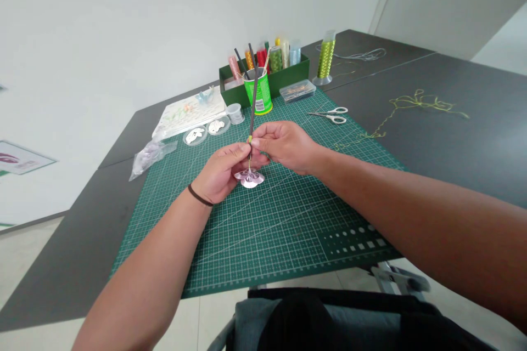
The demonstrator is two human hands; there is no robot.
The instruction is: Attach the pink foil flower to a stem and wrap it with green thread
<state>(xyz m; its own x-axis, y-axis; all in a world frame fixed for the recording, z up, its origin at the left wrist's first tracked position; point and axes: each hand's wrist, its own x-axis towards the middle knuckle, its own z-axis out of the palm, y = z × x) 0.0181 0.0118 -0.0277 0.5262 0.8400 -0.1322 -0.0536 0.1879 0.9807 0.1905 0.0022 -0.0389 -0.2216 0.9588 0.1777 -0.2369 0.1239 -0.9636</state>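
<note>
A dark grey counter (444,142) carries a green cutting mat (263,230), with a green box of thread spools (284,74) at its far edge and white-handled scissors (329,115) lying on the mat. Over the mat, the left hand (222,170) and right hand (284,145) meet, their fingers clenched around a thin dark rod (253,104) held nearly upright, a small pale lilac flower (249,177) at its lower end, close above the mat.
</note>
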